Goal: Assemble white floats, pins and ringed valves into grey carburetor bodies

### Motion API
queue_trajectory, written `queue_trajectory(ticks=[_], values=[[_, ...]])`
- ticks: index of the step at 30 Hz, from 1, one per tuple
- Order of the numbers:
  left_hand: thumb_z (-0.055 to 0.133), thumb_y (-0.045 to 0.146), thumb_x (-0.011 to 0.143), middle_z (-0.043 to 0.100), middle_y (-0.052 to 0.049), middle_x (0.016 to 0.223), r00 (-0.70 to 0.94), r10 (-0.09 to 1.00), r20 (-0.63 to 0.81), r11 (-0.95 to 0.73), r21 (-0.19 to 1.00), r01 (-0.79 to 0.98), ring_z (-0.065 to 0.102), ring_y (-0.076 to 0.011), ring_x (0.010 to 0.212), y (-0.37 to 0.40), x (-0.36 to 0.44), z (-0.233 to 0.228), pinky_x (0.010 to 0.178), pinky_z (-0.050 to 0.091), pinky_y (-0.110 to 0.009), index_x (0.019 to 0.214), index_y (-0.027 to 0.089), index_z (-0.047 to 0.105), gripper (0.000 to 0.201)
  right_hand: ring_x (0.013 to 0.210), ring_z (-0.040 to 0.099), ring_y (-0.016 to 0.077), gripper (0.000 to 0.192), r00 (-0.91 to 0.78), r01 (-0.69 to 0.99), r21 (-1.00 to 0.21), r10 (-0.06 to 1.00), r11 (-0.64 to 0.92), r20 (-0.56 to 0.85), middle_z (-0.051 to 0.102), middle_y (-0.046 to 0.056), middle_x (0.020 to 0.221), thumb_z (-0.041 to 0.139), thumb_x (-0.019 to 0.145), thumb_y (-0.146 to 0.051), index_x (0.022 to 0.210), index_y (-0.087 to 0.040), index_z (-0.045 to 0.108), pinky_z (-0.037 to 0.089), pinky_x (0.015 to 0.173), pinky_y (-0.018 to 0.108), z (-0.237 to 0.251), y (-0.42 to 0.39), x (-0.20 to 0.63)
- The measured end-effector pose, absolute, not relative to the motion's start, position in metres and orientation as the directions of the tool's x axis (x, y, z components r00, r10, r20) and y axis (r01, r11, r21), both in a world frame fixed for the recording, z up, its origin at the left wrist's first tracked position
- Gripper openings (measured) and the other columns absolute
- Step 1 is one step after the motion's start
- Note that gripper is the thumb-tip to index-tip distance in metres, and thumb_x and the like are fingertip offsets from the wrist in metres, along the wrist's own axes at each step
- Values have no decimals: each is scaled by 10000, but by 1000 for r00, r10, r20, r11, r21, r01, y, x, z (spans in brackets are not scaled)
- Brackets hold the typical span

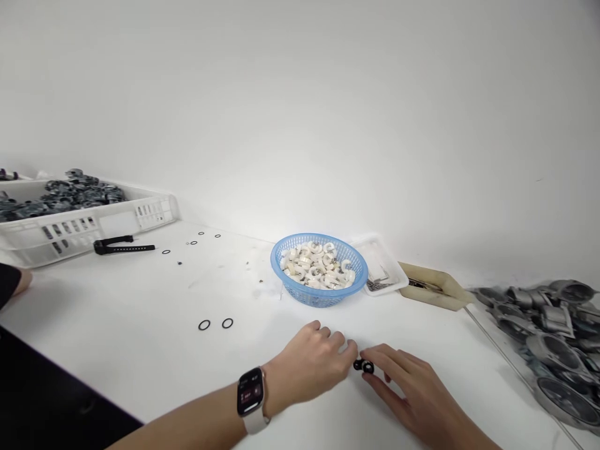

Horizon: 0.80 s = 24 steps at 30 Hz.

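Between my hands is a small black part (364,366) with a round, light-centred end; its exact kind is too small to tell. My right hand (410,378) pinches it from the right, between thumb and fingers. My left hand (312,357), with a smartwatch (250,392) on its wrist, is curled closed, its fingertips at the part's left end; the thumb is hidden. Two black rubber rings (215,324) lie on the white table left of my left hand. Beyond the hands stands a blue basket (319,294) of white C-shaped pieces (316,265).
Right of the basket are a white tray (398,279) and a beige tray (452,294) with thin metal pieces. Grey metal castings (553,344) pile up at right. At left stand a white crate (117,224) of grey parts and a black strap (124,245). Another person's arm (14,281) shows at the left edge.
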<state>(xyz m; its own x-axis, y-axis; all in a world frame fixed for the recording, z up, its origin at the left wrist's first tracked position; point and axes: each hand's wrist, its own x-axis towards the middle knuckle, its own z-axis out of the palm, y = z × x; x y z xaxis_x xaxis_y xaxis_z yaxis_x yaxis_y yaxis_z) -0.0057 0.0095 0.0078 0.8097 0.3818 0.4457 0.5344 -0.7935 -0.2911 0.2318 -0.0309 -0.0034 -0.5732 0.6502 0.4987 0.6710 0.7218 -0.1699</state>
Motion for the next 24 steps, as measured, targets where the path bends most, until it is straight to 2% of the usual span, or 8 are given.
queue_trajectory(ticks=[7, 10, 13, 16, 19, 21, 24], values=[[635, 72, 922, 606, -31, 734, 896, 262, 358, -794, -448, 411, 591, -204, 595, 16, -2, 18, 530, 373, -341, 935, 138, 602, 75, 613, 654, 166, 87, -557, 720, -147, 691, 678, 461, 710, -14, 823, 501, 1074, -304, 1073, -259, 576, 502, 590, 268, -9, -24, 242], [657, 70, 922, 609, -32, 757, 911, 236, 337, -797, -470, 380, 596, -195, 623, 21, 2, 24, 561, 384, -333, 891, 154, 592, 111, 578, 644, 158, 53, -541, 729, -144, 693, 669, 477, 699, -34, 782, 541, 1050, -305, 1022, -268, 566, 483, 572, 264, -11, -21, 244], [643, 73, 934, 613, -39, 791, 898, 249, 363, -794, -454, 404, 597, -201, 670, 25, 4, 28, 587, 388, -337, 927, 151, 600, 89, 548, 617, 149, 17, -540, 727, -141, 687, 672, 487, 699, -32, 800, 545, 1032, -278, 1027, -269, 559, 472, 565, 263, -10, -22, 244], [605, 100, 958, 617, -44, 824, 876, 259, 407, -800, -417, 430, 588, -204, 702, 25, 6, 28, 597, 385, -343, 995, 145, 612, 59, 564, 616, 155, 7, -541, 732, -133, 688, 669, 485, 678, -31, 776, 541, 1025, -264, 1019, -264, 545, 470, 577, 261, -9, -23, 242], [592, 198, 972, 608, -25, 813, 864, 257, 434, -826, -365, 430, 572, -188, 697, 21, 8, 22, 586, 376, -343, 955, 169, 610, 37, 567, 614, 155, 43, -548, 723, -128, 676, 679, 492, 663, -35, 753, 527, 1033, -256, 990, -259, 523, 461, 576, 258, -8, -24, 241], [586, 228, 962, 613, -14, 794, 848, 281, 450, -859, -276, 431, 568, -180, 685, 18, 8, 16, 581, 371, -342, 914, 183, 606, 69, 558, 606, 153, 74, -556, 710, -126, 661, 693, 504, 667, -32, 762, 512, 1049, -271, 977, -257, 513, 453, 564, 260, -9, -24, 241], [556, 226, 968, 644, -13, 789, 810, 363, 460, -894, -74, 442, 585, -180, 679, 15, 7, 10, 597, 380, -336, 909, 195, 612, 88, 550, 604, 152, 115, -559, 697, -129, 647, 705, 518, 677, -31, 777, 490, 1078, -314, 980, -258, 513, 451, 554, 262, -12, -23, 240]])
